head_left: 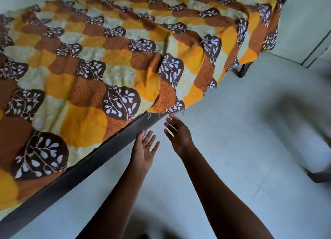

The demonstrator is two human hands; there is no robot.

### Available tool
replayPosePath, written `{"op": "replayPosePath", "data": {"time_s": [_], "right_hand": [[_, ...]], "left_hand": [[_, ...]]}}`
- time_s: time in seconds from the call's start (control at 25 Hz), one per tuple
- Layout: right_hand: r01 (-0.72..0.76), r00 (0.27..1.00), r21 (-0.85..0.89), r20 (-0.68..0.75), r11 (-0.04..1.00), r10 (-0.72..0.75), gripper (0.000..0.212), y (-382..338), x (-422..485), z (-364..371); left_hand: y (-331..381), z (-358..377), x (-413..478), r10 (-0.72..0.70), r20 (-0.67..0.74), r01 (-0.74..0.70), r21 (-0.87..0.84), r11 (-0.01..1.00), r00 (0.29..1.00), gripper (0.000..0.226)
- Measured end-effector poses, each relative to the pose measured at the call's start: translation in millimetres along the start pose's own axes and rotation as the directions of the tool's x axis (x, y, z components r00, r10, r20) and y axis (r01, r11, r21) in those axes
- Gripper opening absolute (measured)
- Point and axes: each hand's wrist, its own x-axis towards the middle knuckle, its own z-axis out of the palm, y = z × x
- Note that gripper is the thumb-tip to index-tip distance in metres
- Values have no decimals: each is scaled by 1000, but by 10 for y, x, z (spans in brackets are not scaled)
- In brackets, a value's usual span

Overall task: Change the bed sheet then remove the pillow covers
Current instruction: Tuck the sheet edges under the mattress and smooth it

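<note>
Pale floor (232, 149) by bed frame (89, 160); my left hand (144, 149), right hand (176, 131) open, empty. Risk: frayed bed sheet (89, 68) hem tears if yanked.

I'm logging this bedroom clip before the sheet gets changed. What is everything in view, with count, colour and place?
bed sheet: one; orange, brown and pale yellow with dark brown leaf circles; spread over the bed, edge hanging over the near side towards the far end
bed rail: one; dark; along the near side, below the sheet's edge
bed leg: one; dark; at the far corner, under the hanging sheet
floor: one; pale; beside the bed
blurred thing: one; dark; on the floor at the right edge, too blurred to name
left hand: one; open, empty; beside the rail
right hand: one; open, empty; fingertips just under the sheet's hanging corner, contact unclear
</note>
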Motion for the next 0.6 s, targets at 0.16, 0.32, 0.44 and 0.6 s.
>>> {"op": "replayPosePath", "data": {"time_s": [0.16,0.32,0.44,0.6], "right_hand": [[0,999,-90,-39,996,-4,23,-394,-21,-334],[-11,996,-78,-93,997,4,24,-702,62,-514],[-24,993,-80,-113,996,14,29,-784,133,-568],[-17,988,-104,-152,994,1,30,-830,268,-698]], "left_hand": [[-174,465,196,-23,25,21,85,996,999,31],[-231,867,444,-34,67,17,238,971,997,38],[-267,1106,582,-88,48,71,286,956,995,59],[-357,1357,886,-72,106,55,151,987,992,63]]}}
